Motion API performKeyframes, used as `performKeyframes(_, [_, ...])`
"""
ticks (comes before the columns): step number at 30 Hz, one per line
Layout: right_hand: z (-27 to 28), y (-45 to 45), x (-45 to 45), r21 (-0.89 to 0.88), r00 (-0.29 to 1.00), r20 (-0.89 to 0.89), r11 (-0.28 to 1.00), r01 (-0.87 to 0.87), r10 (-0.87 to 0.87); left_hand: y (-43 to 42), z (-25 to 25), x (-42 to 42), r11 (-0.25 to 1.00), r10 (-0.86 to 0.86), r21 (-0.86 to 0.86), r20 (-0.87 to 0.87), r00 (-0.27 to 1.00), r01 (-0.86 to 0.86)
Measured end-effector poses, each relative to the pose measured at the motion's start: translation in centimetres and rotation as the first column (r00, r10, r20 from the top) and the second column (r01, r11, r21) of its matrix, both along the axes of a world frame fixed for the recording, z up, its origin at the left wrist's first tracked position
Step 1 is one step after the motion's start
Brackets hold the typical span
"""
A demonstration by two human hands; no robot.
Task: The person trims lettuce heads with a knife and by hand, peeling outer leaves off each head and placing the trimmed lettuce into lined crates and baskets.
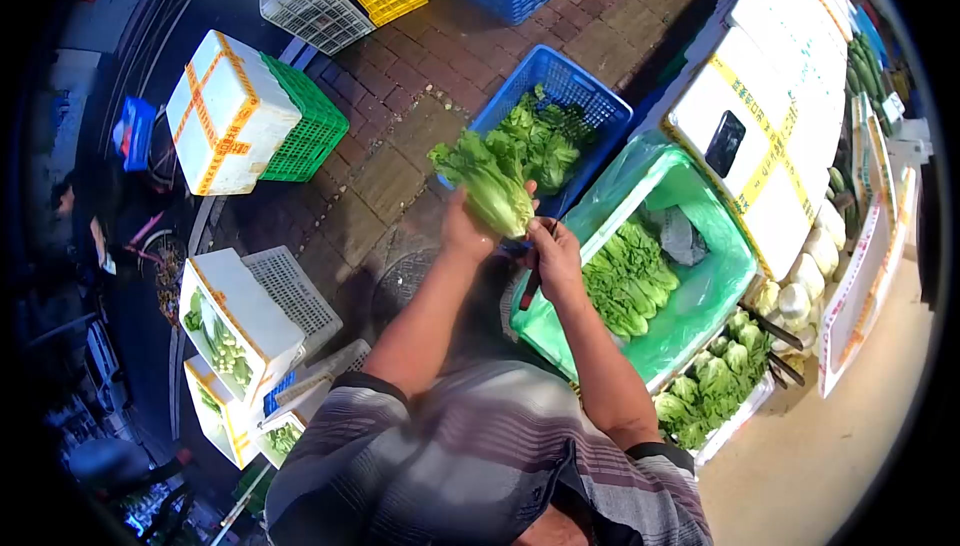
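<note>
One head of lettuce (490, 181) is up in the person's left hand (468, 229), cradled from underneath with the fingers curled round it and the cut-looking base pointing toward the right hand. Right hand (557, 254) is closed round what looks like a small knife (531, 288), dark red handle angled down, with thumb and fingertips right at the base of that head. Can't tell if it's actually cutting or just picking at something there.

Just past the hands there's a blue crate (578, 86) with a loose pile of leafy greens (550, 141) in it, so I'd guess there's a fair bit left, though no idea if that's all waiting stuff or partly scraps. Beside the right forearm, the box with the green plastic liner (735, 271) has a bunch of heads (628, 276) lying neatly packed side by side. Those look done to me, next to a grey bundle (683, 236). Bare liner shows around them, so I'd call it somewhere partway, and the head in hand isn't in there yet. Further out, a phone (725, 144) lies on a white foam box (755, 96).
</note>
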State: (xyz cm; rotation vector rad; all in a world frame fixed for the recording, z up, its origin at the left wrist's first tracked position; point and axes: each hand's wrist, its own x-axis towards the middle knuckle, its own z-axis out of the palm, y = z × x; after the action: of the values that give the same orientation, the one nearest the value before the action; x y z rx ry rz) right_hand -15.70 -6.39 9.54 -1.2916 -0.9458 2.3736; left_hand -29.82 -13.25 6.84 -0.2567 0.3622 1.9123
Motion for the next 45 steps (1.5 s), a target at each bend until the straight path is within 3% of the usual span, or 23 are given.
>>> performKeyframes(3, [-0.2, -0.4, -0.4, 0.035, 0.997, -0.057, 0.998, 0.059, -0.057, 0.1, 0.6, -0.8, 0.987, -0.082, 0.129, -0.101, 0.992, 0.095])
performKeyframes(6, [0.1, 0.0, 0.0, 0.132, 0.997, -0.071, 0.990, 0.048, -0.039, 0.5, 4.3, -1.4, 0.967, -0.157, 0.150, -0.283, 0.946, 0.206])
performKeyframes(8, [2.3, 0.4, 0.2, 0.155, 1.000, -0.001, 0.988, 0.003, -0.003, -0.1, 2.6, -1.2, 0.991, -0.102, 0.054, -0.305, 0.947, 0.124])
performKeyframes(10, [1.1, 0.4, 0.1, 0.348, 1.000, 0.002, 0.938, 0.000, -0.001, 0.0, 2.7, -0.7, 0.997, -0.058, -0.065, -0.346, 0.936, 0.037])
performKeyframes(14, [-1.0, -0.2, 1.1, 0.498, 0.998, 0.056, 0.867, -0.017, -0.013, 0.3, -0.7, 0.1, 0.979, -0.045, -0.202, -0.183, 0.982, 0.007])
performKeyframes(16, [-1.8, -0.6, 1.4, 0.518, 0.996, 0.045, 0.855, 0.039, -0.072, 0.5, -2.0, 0.6, 0.994, -0.055, -0.102, -0.113, 0.992, 0.043])
performKeyframes(20, [-2.1, -0.9, 2.0, 0.303, 0.976, 0.000, 0.930, 0.209, -0.219, 0.2, -4.2, 2.0, 0.998, -0.013, -0.057, -0.037, 0.999, 0.011])
performKeyframes(23, [-2.4, -1.0, 1.7, 0.163, 0.935, -0.038, 0.921, 0.353, -0.351, 0.5, -4.5, 2.5, 0.989, 0.025, -0.146, -0.055, 0.998, -0.033])
performKeyframes(32, [-1.1, -0.7, 0.2, -0.134, 0.848, -0.094, 0.850, 0.509, -0.522, 0.6, -3.5, 2.0, 0.966, 0.027, -0.257, 0.047, 0.999, -0.014])
performKeyframes(34, [-2.0, -0.5, 0.9, -0.155, 0.850, -0.092, 0.851, 0.502, -0.519, 0.8, -3.3, 1.8, 0.980, 0.067, -0.189, 0.010, 0.998, -0.064])
performKeyframes(37, [-3.1, 0.9, 1.6, -0.073, 0.950, -0.037, 0.949, 0.306, -0.309, 0.8, -2.7, 1.3, 0.989, 0.088, -0.113, -0.020, 0.996, -0.090])
performKeyframes(39, [-3.3, 0.7, 1.7, 0.109, 0.979, 0.050, 0.975, 0.193, -0.199, 0.9, -2.5, 1.0, 0.990, 0.086, -0.109, -0.048, 0.995, -0.091])
performKeyframes(41, [-1.4, 0.3, 1.3, 0.316, 0.975, 0.171, 0.945, 0.083, -0.143, 1.1, -2.4, 0.7, 0.993, 0.077, -0.084, -0.056, 0.995, -0.081])
performKeyframes(45, [-1.8, -0.6, 2.1, 0.594, 0.985, 0.161, 0.803, -0.049, -0.059, 1.0, -3.0, 1.1, 0.996, 0.024, -0.086, -0.087, 0.996, -0.031])
